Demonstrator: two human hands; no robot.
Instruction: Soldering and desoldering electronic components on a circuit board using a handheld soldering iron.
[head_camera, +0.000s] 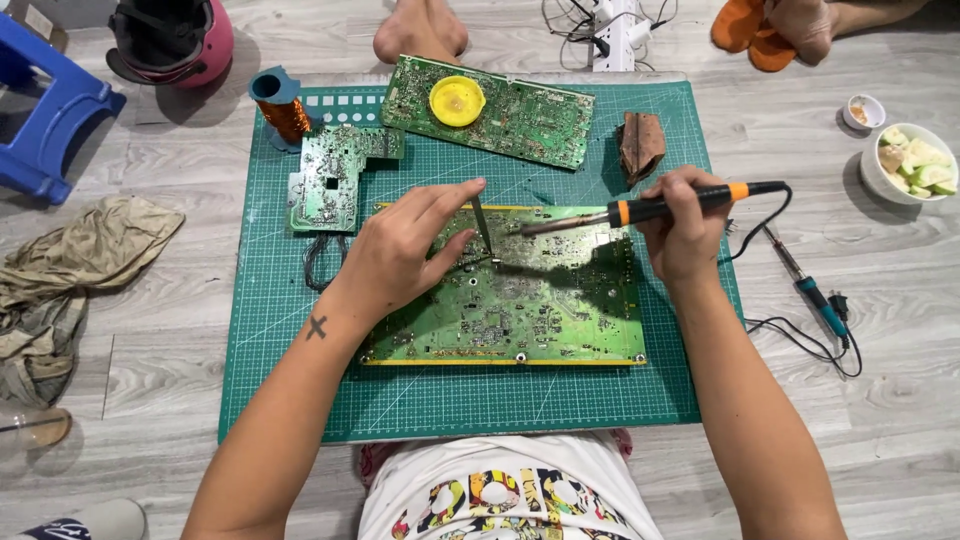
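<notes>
Green rectangular circuit board with a yellow rim (540, 310), the largest one here, lies flat in the middle of the dark green gridded cutting mat (450, 400), which sits on the grey wood-plank floor (160, 360). I see a broad strip of bare mat between the board's near edge and the mat's near edge, and narrower strips to the left and right of the board. The board's far edge runs close under two others: a long green circuit board carrying a round yellow lid (457, 99) lies tilted along the mat's far edge (520, 115), and a smaller notched green circuit board (335, 175) sits at the far left, its black wires trailing beside the big board's left edge.

My left hand (405, 250) rests on the big board's far left part, fingers pinched narrowly around slim metal tweezers (483, 225) whose tip meets the board near its middle. My right hand (685, 230) is closed around the black and orange soldering iron (650, 208), held almost level above the board's far right corner, its metal tip reaching in just beside the tweezers' tip. Its black cord loops off over the mat's right edge.

Off the mat on the right lie a second blue-handled soldering iron (815, 290) and a white bowl of cut fruit (912, 162). A brown crumpled pouch (641, 145) sits on the mat's far right, a copper wire coil on a blue spool (283, 108) at the far left corner. A beige cloth (70, 270) lies on the floor well left.
</notes>
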